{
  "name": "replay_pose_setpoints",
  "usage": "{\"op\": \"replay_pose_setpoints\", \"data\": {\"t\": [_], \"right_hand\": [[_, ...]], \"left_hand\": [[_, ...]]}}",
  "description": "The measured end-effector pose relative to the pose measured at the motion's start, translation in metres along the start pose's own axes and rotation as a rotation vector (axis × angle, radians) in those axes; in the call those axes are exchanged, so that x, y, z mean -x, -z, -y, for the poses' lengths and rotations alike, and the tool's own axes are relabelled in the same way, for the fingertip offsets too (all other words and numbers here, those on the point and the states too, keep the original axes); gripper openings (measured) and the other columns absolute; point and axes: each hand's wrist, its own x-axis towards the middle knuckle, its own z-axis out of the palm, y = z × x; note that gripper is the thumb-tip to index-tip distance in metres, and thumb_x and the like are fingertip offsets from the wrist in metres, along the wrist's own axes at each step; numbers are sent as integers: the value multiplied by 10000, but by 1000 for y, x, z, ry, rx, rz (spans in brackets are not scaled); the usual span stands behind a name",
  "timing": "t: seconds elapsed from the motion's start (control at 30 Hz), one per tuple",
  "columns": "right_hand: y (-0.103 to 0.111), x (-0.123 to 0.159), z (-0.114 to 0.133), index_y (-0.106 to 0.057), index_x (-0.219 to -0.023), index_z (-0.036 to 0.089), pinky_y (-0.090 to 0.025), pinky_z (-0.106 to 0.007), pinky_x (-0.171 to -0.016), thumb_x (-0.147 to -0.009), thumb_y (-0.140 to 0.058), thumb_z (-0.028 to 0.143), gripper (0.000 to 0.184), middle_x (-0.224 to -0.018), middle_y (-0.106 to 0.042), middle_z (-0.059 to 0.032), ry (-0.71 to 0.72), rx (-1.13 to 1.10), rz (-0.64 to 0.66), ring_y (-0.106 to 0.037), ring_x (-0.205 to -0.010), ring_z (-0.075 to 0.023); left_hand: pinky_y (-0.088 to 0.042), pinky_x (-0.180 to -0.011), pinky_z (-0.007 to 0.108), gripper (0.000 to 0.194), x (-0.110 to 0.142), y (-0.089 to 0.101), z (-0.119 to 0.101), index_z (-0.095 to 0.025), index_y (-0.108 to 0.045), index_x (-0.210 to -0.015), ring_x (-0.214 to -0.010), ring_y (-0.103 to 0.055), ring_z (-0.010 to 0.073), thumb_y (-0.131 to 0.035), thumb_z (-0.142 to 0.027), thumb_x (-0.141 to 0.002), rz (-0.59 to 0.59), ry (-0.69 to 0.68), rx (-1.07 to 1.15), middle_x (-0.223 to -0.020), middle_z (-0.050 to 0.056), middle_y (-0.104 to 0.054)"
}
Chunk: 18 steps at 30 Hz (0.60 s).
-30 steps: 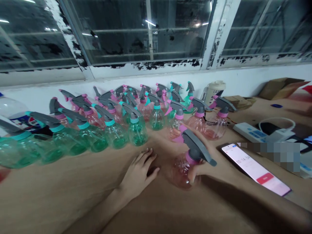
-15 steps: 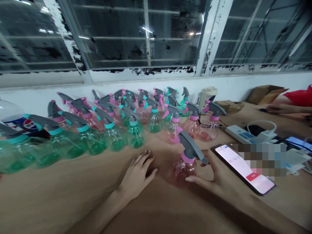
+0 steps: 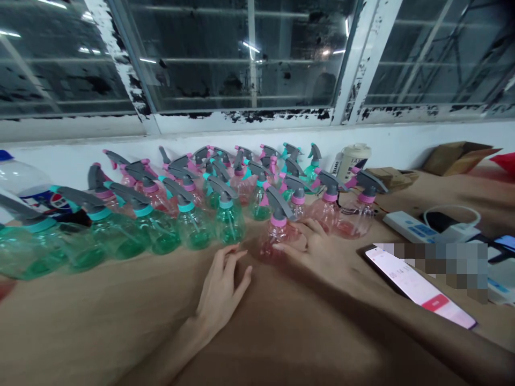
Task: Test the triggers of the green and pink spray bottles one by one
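The right hand (image 3: 295, 241) is clamped, thumb and fingers, on the body of a pink spray bottle (image 3: 271, 247) near the middle of the worktop (image 3: 120, 327). The left hand (image 3: 223, 284), digits apart, holds nothing. The bottle's long axis is upright; its pink trigger end faces the left edge, the grey tail slopes rightward. Beyond, green bottles (image 3: 197, 236) and other pink bottles (image 3: 325, 214) stand grouped toward the far edge, apparently done; the gripped one is not yet released.
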Motion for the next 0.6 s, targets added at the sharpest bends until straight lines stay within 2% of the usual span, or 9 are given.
{"op": "replay_pose_setpoints", "data": {"t": [0.1,0.2,0.3,0.4,0.6], "right_hand": [[-12,-10,-1,-529,-1195,170,-464,-433,-862,-779,-548,537,555,-1139,-564,-121,8,-10,-53,-543,-1070,-286],[-20,-19,1,-525,-1199,192,-490,-417,-805,-801,-544,489,497,-1121,-600,-101,13,3,-62,-591,-990,-268],[-26,-28,2,-532,-1193,166,-494,-407,-799,-816,-549,435,463,-1108,-626,-103,27,36,-59,-595,-993,-273],[-29,-33,5,-529,-1200,146,-501,-425,-780,-829,-540,418,460,-1107,-639,-113,27,83,-50,-602,-993,-294],[-28,-39,14,-514,-1237,176,-512,-460,-667,-847,-525,388,444,-1021,-689,-128,-1,165,-13,-671,-801,-318]], "left_hand": [[-434,-926,424,227,0,1,-1,-212,-451,-1125,-1105,-490,237,-447,-289,-910,3,20,34,-1194,86,-410],[-419,-940,435,219,0,1,-2,-216,-446,-1119,-1123,-466,240,-448,-278,-909,-7,30,56,-1194,82,-399],[-394,-959,459,210,0,1,-2,-227,-446,-1115,-1148,-433,248,-450,-273,-910,-20,16,67,-1196,79,-391],[-383,-964,471,208,0,1,-1,-232,-444,-1117,-1156,-414,251,-451,-265,-911,-15,2,78,-1200,78,-383],[-385,-952,474,209,-1,-1,1,-237,-443,-1112,-1145,-412,254,-465,-260,-905,-7,-2,75,-1196,75,-379]]}}
